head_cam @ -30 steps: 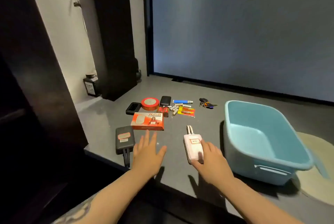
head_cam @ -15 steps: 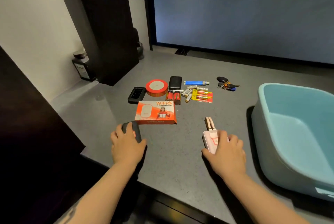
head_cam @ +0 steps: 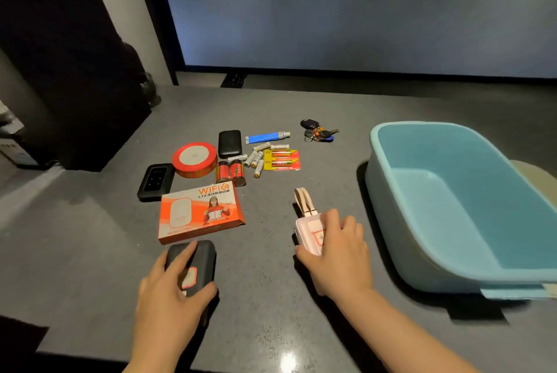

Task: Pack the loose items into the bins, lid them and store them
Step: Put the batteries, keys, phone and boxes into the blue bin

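My left hand grips a black power bank lying on the grey table near its front edge. My right hand is closed over a pink power bank with a beige strap, left of the empty light blue bin. Behind the hands lie an orange WiFi box, a black router, a red tape roll, a small black case, red batteries, loose and packed AA batteries, a blue tube and a bunch of keys.
The grey table runs to a large screen at the back. A tall black speaker stands at the back left. A pale lid edge shows behind the bin on the right. The table's front edge is below my forearms.
My left hand has dropped onto the black power bank and closed around it. My right hand has curled tighter on the pink power bank. The view has tilted down and closer.
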Available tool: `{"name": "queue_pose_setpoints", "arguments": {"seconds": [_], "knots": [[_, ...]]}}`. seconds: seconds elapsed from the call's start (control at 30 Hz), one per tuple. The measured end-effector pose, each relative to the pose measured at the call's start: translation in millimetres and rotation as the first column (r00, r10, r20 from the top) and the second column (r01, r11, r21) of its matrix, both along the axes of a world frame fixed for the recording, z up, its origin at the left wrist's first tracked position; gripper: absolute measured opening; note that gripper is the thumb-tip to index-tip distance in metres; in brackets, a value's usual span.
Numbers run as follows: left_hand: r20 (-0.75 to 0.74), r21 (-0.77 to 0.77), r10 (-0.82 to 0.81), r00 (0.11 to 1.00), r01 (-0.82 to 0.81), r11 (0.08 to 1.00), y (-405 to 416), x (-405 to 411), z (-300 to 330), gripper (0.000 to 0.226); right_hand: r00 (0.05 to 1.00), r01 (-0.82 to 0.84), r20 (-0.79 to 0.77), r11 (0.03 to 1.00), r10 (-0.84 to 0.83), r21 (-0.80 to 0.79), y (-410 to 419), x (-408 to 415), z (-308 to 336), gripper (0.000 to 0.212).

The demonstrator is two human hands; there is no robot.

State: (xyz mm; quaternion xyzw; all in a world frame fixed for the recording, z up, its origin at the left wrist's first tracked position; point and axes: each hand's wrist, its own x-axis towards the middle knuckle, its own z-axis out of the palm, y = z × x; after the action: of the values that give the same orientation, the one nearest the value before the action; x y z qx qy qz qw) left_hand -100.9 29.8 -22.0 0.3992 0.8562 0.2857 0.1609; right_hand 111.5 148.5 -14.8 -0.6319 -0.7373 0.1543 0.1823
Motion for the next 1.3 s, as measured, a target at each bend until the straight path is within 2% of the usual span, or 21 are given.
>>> {"name": "queue_pose_setpoints", "arguments": {"seconds": [0.2, 0.3, 0.37, 0.5, 0.63, 0.93, 1.07, 1.23, 1.3], "knots": [[-0.036, 0.212, -0.250, 0.967, 0.252, 0.944, 59, 49, 60, 0.081, 0.981, -0.037, -0.177, 0.979, 0.073, 0.200, 2, 24, 72, 0.049], [-0.096, 0.317, -0.305, 0.948, 0.319, 0.893, 88, 89, 90, 0.081, 0.973, 0.018, -0.223, 0.954, 0.052, 0.300, 13, 61, 107, 0.048], [-0.115, 0.370, -0.328, 0.938, 0.346, 0.862, 104, 119, 102, 0.081, 0.977, 0.057, -0.214, 0.951, 0.010, 0.304, 29, 94, 120, 0.049], [-0.097, 0.429, -0.361, 0.928, 0.366, 0.826, 128, 173, 107, 0.080, 0.990, 0.094, -0.117, 0.978, -0.073, 0.186, 63, 160, 119, 0.052], [-0.066, 0.454, -0.349, 0.935, 0.340, 0.824, 151, 212, 104, 0.077, 0.996, 0.082, -0.045, 0.993, -0.078, 0.085, 97, 199, 95, 0.055], [-0.108, 0.393, -0.374, 0.921, 0.385, 0.835, 187, 239, 110, 0.078, 0.970, 0.053, 0.243, 0.985, -0.012, -0.162, 179, 184, 53, 0.071], [-0.082, 0.380, -0.424, 0.902, 0.421, 0.824, 198, 230, 104, 0.087, 0.938, 0.082, 0.346, 0.957, 0.019, -0.277, 188, 182, 28, 0.084], [0.012, 0.400, -0.505, 0.863, 0.458, 0.794, 213, 229, 106, 0.091, 0.916, 0.113, 0.397, 0.910, 0.060, -0.399, 190, 186, 25, 0.092], [0.032, 0.375, -0.554, 0.832, 0.504, 0.778, 217, 231, 109, 0.089, 0.919, 0.082, 0.382, 0.899, 0.100, -0.430, 189, 189, 39, 0.087]]}}
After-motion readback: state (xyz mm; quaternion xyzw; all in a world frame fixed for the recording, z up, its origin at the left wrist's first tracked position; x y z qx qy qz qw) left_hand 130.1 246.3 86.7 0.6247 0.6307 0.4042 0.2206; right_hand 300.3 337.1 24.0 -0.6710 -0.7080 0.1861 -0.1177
